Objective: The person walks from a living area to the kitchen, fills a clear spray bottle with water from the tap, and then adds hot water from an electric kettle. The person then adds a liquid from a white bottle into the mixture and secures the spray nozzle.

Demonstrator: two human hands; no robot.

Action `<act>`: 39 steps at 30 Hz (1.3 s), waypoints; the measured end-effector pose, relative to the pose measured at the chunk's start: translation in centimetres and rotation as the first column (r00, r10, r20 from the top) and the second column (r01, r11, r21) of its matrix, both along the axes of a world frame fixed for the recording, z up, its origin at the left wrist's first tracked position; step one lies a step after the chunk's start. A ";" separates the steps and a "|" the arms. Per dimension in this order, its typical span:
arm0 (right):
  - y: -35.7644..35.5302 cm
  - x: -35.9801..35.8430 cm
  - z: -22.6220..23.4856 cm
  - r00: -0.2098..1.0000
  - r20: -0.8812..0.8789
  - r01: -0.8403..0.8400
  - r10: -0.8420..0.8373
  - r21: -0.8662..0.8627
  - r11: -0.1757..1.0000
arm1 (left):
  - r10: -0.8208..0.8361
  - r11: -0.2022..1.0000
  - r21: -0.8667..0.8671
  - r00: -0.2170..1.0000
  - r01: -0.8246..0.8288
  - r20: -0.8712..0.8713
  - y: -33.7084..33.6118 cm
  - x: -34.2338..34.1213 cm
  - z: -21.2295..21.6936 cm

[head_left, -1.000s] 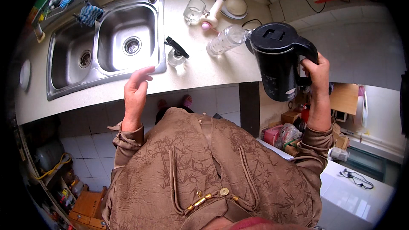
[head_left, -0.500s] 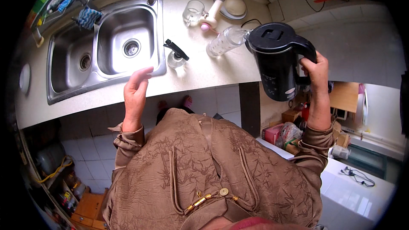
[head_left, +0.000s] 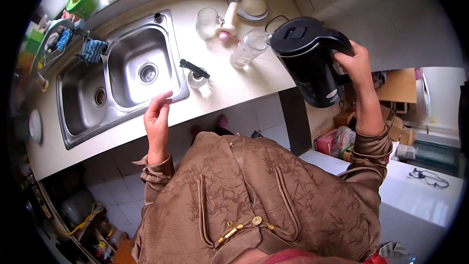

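Observation:
My right hand [head_left: 356, 63] is closed round the handle of a black electric kettle [head_left: 310, 71] with a black lid. The kettle is tilted, its spout side at the mouth of a tall clear patterned glass [head_left: 246, 51] on the counter. A clear patch shows between spout and glass; whether water runs there I cannot tell. My left hand [head_left: 157, 121] hangs over the counter's front edge by the sink's near corner, fingers stretched out and holding nothing. Right of the sink stands a small clear bottle with a black top [head_left: 198, 78].
Left lies a double-bowl steel sink [head_left: 178, 83]. Behind the tall glass are a clear glass mug [head_left: 207, 23], a cream device with a pink end [head_left: 229, 22] and a plate bearing a round pale thing [head_left: 255, 6]. A blue patterned cloth [head_left: 93, 50] hangs by the tap.
The whole view has shifted and turned slightly. The kettle stays at the tall glass in my right hand, seemingly tipped a little more. My left hand keeps its stretched pose by the sink.

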State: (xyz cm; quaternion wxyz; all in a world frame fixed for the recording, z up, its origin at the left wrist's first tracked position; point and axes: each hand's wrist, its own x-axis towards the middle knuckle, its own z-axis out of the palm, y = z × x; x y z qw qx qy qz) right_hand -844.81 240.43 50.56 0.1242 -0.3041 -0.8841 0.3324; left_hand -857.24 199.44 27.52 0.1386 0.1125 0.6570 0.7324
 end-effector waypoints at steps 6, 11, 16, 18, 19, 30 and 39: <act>0.3 0.2 -0.5 0.999 -0.029 -0.016 0.015 -0.033 0.999 | 0.008 1.000 -0.007 1.000 -0.008 -0.009 -0.1 -0.6 -0.3; 0.2 0.1 -0.4 1.000 -0.023 -0.012 0.010 -0.055 0.998 | 0.014 1.000 -0.017 0.999 -0.014 -0.033 0.1 -1.1 0.4; 0.7 0.1 -0.6 1.000 -0.017 -0.027 0.026 -0.080 0.996 | 0.012 1.000 0.001 1.000 -0.012 -0.018 0.2 -1.9 0.6; 0.7 0.3 -0.7 0.999 -0.035 -0.014 0.012 -0.072 0.997 | 0.027 1.000 -0.006 0.999 -0.027 -0.018 0.2 -2.8 0.8; 0.7 0.4 -0.8 0.999 -0.043 -0.010 0.007 -0.070 0.997 | 0.037 0.999 -0.011 0.999 -0.037 -0.017 0.3 -3.3 0.8; 2.0 3.9 -6.8 0.962 -0.234 0.038 -0.143 -0.404 0.914 | -0.255 0.961 -0.113 0.967 0.252 -0.006 7.0 -13.7 0.4; 0.9 5.7 -6.6 0.908 -0.333 0.100 -0.254 -0.417 0.903 | -0.580 0.630 -0.619 0.814 0.469 0.027 17.2 -22.4 -5.9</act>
